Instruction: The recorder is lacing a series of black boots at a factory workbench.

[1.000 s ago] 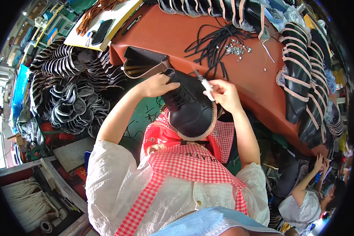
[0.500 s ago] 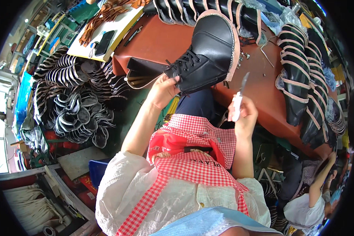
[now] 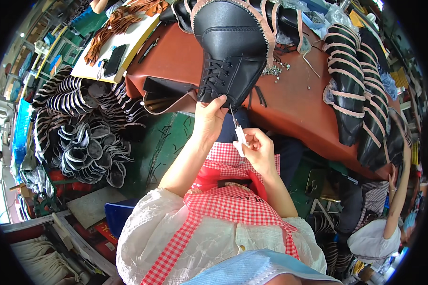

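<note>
A black leather lace-up boot upper [image 3: 233,42] fills the top middle, its toe pointing away from me and a pinkish toothed strip running round its edge. My left hand [image 3: 210,116] grips it by the collar, thumb on top, below the black laces [image 3: 216,73]. In my right hand [image 3: 260,149] is a small white-handled cutting tool [image 3: 240,138] with a slim metal blade. The blade's tip reaches up to the boot's collar, close to my left thumb; whether it touches is too fine to tell.
A brown-covered table [image 3: 290,104] holds small metal bits [image 3: 273,70], black lace pieces [image 3: 258,96] and stacked boot uppers [image 3: 345,80]. An open pouch [image 3: 169,102] hangs at its near edge. At left are a phone [image 3: 114,60] and piled uppers [image 3: 92,147]. A co-worker's arm [image 3: 398,190] shows at right.
The boot has turned more upright and shifted left, and my left hand has moved right beneath it. My right hand has brought the white-handled cutting tool left to the boot's collar.
</note>
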`<state>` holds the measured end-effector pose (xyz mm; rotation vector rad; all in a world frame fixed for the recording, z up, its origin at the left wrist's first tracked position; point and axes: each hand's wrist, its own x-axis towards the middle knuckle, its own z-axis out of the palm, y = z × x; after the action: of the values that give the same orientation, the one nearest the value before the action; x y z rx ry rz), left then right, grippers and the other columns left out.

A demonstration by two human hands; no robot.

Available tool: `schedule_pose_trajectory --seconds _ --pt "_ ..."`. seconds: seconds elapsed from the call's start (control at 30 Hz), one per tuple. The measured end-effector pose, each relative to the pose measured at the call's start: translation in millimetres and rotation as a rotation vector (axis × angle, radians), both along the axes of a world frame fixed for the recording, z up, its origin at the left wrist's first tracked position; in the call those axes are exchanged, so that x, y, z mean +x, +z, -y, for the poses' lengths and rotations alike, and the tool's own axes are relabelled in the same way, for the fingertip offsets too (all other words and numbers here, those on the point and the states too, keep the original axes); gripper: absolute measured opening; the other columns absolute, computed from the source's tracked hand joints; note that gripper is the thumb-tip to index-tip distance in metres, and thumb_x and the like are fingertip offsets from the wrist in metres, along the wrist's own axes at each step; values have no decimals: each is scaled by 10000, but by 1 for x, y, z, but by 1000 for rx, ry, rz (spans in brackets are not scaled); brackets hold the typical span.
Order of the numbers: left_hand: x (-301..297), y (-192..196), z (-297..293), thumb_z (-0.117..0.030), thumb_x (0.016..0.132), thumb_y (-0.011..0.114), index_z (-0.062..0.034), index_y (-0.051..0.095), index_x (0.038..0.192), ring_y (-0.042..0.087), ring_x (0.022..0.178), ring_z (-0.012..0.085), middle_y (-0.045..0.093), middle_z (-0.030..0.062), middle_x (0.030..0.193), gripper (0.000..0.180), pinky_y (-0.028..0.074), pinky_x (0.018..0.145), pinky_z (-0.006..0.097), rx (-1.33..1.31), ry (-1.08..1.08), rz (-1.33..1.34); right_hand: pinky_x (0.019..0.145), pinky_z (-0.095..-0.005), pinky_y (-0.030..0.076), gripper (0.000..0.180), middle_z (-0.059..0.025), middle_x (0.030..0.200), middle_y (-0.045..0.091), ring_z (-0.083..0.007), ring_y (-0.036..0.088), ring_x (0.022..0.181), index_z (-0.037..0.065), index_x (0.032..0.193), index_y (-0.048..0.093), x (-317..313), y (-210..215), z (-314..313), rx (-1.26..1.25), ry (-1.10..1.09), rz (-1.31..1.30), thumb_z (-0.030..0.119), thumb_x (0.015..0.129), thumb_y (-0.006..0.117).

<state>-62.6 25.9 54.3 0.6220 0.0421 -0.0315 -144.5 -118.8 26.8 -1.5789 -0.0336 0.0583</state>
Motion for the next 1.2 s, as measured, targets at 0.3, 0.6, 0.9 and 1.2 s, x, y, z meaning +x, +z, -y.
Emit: schedule_pose_trajectory --seconds 0.3,0.6,0.9,1.2 --pt "-11 -4 6 15 807 574 -5 527 1156 630 909 187 625 90 1045 353 524 806 320 45 38 40 531 -155 426 258 -41 774 640 -35 560 633 -23 976 592 3 8 -8 200 -10 -38 20 757 722" --pt "-15 -4 4 70 775 590 -28 546 1128 619 915 169 628 63 1018 369 509 824 318 28 74 27 554 -165 450 263 -47 775 638 -49 575 646 -26 983 585 0 11 -11 150 -10 -37 16 761 719" --pt "-18 -1 7 53 811 540 -17 534 1132 618 921 182 617 87 1044 329 522 799 321 44 95 58 562 -166 450 247 -35 760 626 -39 561 639 -34 974 579 0 14 -12 272 41 -117 20 774 714" --pt "-9 -8 -1 65 788 560 -7 549 1122 616 941 199 617 91 1057 342 510 820 325 52 169 -6 532 -213 467 233 -50 808 647 -97 592 631 -17 1002 621 49 2 43 -38 -189 66 -31 774 669"
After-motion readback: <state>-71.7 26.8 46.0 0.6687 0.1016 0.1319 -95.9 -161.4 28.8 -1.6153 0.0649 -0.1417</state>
